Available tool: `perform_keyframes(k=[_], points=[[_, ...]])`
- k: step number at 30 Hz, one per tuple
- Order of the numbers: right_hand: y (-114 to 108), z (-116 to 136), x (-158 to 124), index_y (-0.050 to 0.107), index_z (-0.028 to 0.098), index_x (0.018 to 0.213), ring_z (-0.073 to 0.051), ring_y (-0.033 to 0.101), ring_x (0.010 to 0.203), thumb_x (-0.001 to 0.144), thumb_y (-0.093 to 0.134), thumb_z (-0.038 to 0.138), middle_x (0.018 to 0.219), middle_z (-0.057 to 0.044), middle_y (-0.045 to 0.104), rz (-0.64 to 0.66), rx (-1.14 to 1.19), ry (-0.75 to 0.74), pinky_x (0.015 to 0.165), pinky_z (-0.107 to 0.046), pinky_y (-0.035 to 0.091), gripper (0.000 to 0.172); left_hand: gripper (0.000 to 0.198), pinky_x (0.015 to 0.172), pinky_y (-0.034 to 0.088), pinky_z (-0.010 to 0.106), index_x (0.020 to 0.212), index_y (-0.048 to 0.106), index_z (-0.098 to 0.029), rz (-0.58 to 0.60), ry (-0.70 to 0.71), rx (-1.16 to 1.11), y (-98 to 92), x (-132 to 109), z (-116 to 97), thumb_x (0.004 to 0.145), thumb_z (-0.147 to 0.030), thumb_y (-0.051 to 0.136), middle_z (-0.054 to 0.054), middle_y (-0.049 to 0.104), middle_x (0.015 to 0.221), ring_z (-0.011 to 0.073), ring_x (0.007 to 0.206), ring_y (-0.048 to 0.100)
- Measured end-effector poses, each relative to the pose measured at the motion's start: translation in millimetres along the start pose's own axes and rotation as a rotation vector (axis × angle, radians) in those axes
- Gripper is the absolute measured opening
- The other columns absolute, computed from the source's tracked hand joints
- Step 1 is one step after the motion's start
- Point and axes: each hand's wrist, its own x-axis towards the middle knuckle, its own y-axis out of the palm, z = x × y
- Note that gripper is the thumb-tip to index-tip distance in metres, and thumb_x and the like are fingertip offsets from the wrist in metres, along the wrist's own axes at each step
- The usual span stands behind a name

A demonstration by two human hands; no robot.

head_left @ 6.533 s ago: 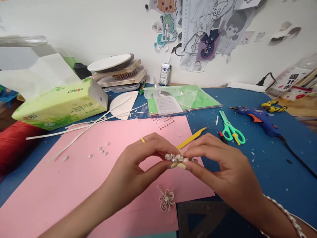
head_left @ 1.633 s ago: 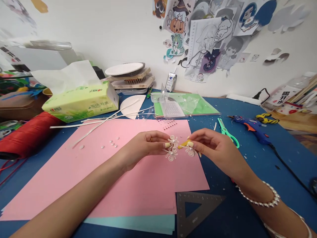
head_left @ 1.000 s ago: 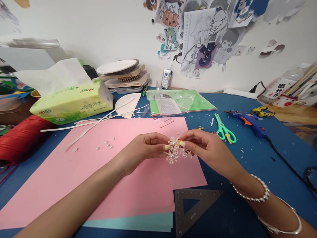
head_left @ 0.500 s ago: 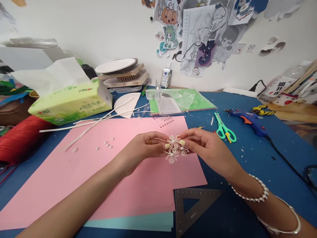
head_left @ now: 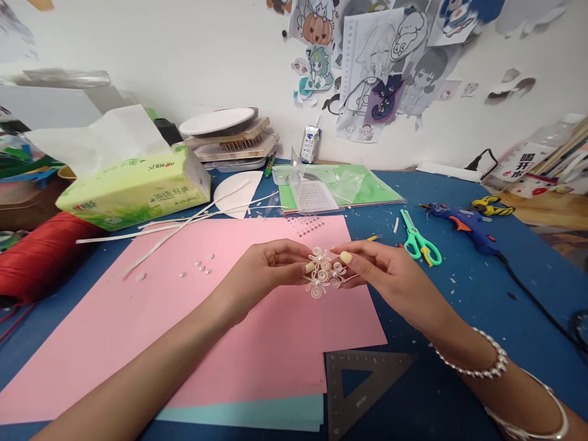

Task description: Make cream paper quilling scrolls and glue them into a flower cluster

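Observation:
A cream-white ornament of coiled flowers with pearl centres (head_left: 316,283) is held up over the pink paper (head_left: 257,349). On its left side, the thumb and fingers of my left hand (head_left: 269,269) pinch it. My right hand (head_left: 390,278) is at the opposite edge, its fingers partly behind the flowers and its thumb lying at their right. Thin stems stick out sideways from the ornament toward both hands. Several loose pearls (head_left: 199,264) lie on the paper left of my hands.
Green scissors (head_left: 419,239) and a blue glue gun (head_left: 463,225) with a trailing cord lie to the right. Nearer me is a triangle ruler (head_left: 337,392). White paper strips (head_left: 174,228), a tissue pack (head_left: 138,190) and a red thread spool (head_left: 43,260) occupy the left.
My right thumb has slid off the flowers toward the right, uncovering more of them. The ornament has turned slightly, and the whole view has shifted a little.

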Motion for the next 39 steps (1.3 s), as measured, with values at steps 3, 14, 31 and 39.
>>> perform_keyframes(k=[3, 14, 31, 39], points=[[-1, -1, 0, 0.058, 0.016, 0.097, -0.015, 0.064, 0.075, 0.078, 0.051, 0.028, 0.087, -0.005, 0.066, -0.006, 0.02, 0.015, 0.068, -0.029, 0.056, 0.023, 0.013, 0.069, 0.048, 0.028, 0.076, 0.063, -0.017, -0.029, 0.028, 0.002, 0.7, -2, -2, 0.064, -0.02, 0.066, 0.002, 0.067, 0.074, 0.0145, 0.068, 0.062], [-1, -4, 2, 0.055, 0.017, 0.097, -0.015, 0.063, 0.079, 0.077, 0.052, 0.026, 0.091, -0.005, 0.064, -0.05, 0.122, 0.001, 0.073, -0.03, 0.054, 0.022, 0.014, 0.069, 0.048, 0.025, 0.079, 0.061, -0.017, -0.145, 0.063, -0.049, 2.9, 4, 3, 0.065, -0.018, 0.066, 0.0, 0.066, 0.074, 0.0121, 0.066, 0.061], [2, -18, 18, 0.055, 0.018, 0.09, -0.014, 0.062, 0.077, 0.076, 0.053, 0.026, 0.088, -0.003, 0.063, -0.164, 0.184, -0.181, 0.075, -0.033, 0.052, 0.016, 0.015, 0.082, 0.044, 0.023, 0.083, 0.059, -0.015, -0.127, 0.073, -0.389, 17.4, 13, 19, 0.069, -0.016, 0.063, 0.001, 0.064, 0.086, 0.0104, 0.082, 0.059], [3, -16, 17, 0.056, 0.017, 0.09, -0.014, 0.062, 0.077, 0.075, 0.053, 0.025, 0.088, -0.004, 0.063, -0.158, 0.17, -0.177, 0.071, -0.031, 0.053, 0.017, 0.013, 0.082, 0.045, 0.021, 0.082, 0.058, -0.014, -0.126, 0.042, -0.434, 19.0, 10, 19, 0.07, -0.013, 0.063, 0.001, 0.064, 0.085, 0.0102, 0.082, 0.059]])
